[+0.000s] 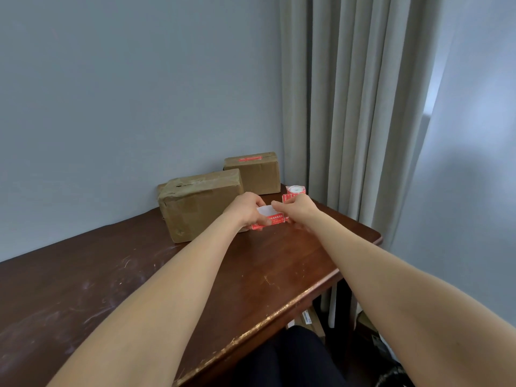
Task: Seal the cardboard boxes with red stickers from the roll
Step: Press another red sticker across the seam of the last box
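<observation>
A red sticker strip (pixel 269 220) with white backing is pinched between the left hand (pixel 247 209) and right hand (pixel 296 210), just beside the nearer cardboard box (pixel 199 203); the roll (pixel 295 191) sits behind on the surface (pixel 139 275)

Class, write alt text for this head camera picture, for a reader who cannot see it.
Two bare hands, left hand and right hand, hold a red sticker strip above a dark wooden table. Behind stand a near cardboard box, a far box already bearing a red sticker, and the sticker roll.
</observation>
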Tool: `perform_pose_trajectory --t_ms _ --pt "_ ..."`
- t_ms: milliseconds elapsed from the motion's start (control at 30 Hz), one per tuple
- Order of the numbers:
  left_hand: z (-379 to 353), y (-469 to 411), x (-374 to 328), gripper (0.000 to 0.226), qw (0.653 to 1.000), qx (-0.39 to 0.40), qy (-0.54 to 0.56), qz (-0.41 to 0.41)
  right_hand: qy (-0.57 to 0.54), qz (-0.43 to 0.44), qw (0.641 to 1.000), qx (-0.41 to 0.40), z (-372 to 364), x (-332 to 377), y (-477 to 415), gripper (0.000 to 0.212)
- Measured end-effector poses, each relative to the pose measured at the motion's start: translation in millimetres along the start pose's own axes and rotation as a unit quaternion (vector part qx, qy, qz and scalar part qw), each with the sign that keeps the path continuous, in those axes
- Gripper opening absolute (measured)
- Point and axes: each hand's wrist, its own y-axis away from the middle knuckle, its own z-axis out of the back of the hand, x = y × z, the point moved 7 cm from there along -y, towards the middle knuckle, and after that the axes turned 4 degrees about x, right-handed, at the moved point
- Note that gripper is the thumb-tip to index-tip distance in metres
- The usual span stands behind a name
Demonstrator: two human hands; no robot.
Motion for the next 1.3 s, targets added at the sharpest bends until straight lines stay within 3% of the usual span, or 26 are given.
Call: perform_pose_trajectory --t_ms 133,233,500,667,833,1067,1300 --pt "2 5 6 0.042 1.0 -0.009 0.023 0.008 -0.067 -0.048 0.997 0.0 -3 -11 0 0.019" --pt "6 6 21 0.03 0.997 -0.027 0.064 0.025 -0.06 -0.05 0.997 -0.022 -2 -16 -4 0.023" --pt "8 13 44 0.026 0.98 -0.015 0.184 0.077 -0.074 -0.045 0.995 -0.039 -4 -17 -8 0.025" --pt "8 14 47 0.028 0.973 -0.024 0.209 0.092 0.049 0.012 0.995 -0.083 -4 -7 -6 0.039" --pt "3 11 45 0.027 0.965 -0.03 0.244 0.089 0.082 0.052 0.995 0.027 -26 5 -3 0.029" --pt "-3 12 37 0.013 0.952 -0.034 0.292 0.087 0.065 0.038 0.997 0.033 -28 1 -5 0.021" --pt "-4 7 32 0.022 0.953 -0.043 0.289 0.076 0.028 0.036 0.997 0.062 -24 3 1 0.011"
